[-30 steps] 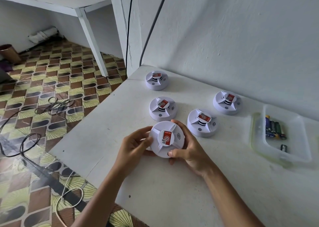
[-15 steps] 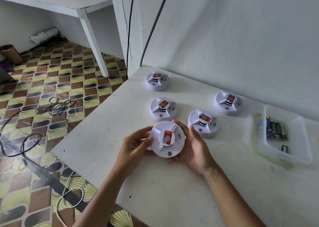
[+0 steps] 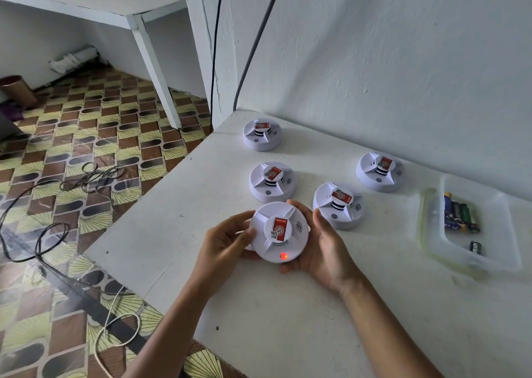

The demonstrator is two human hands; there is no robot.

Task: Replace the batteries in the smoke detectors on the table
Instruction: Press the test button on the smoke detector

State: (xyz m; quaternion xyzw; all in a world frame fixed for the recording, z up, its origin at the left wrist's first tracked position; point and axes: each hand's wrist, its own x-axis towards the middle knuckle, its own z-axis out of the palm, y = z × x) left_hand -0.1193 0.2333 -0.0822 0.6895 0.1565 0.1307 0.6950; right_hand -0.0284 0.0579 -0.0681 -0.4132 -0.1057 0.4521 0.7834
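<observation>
A round white smoke detector [image 3: 278, 231] with a red label sits between both my hands near the table's left edge, and a red light glows on its front rim. My left hand [image 3: 224, 242] grips its left side with thumb and fingers. My right hand [image 3: 322, 245] cups its right side and underside. Several more white detectors lie behind: one at the back corner [image 3: 261, 134], one [image 3: 272, 181] just behind the held one, one [image 3: 339, 205] to its right, one [image 3: 379, 171] by the wall. A clear plastic tray [image 3: 489, 251] at the right holds several batteries [image 3: 460, 213].
The white table [image 3: 288, 320] ends at the left over a patterned tile floor strewn with cables [image 3: 51, 233]. A white wall runs close behind the detectors, with two dark cords [image 3: 214, 61] hanging down it. Another white table [image 3: 144, 18] stands at the far left.
The held detector has been turned slightly in my hands, and a red light has come on at its front rim. My right hand has shifted to cup its side.
</observation>
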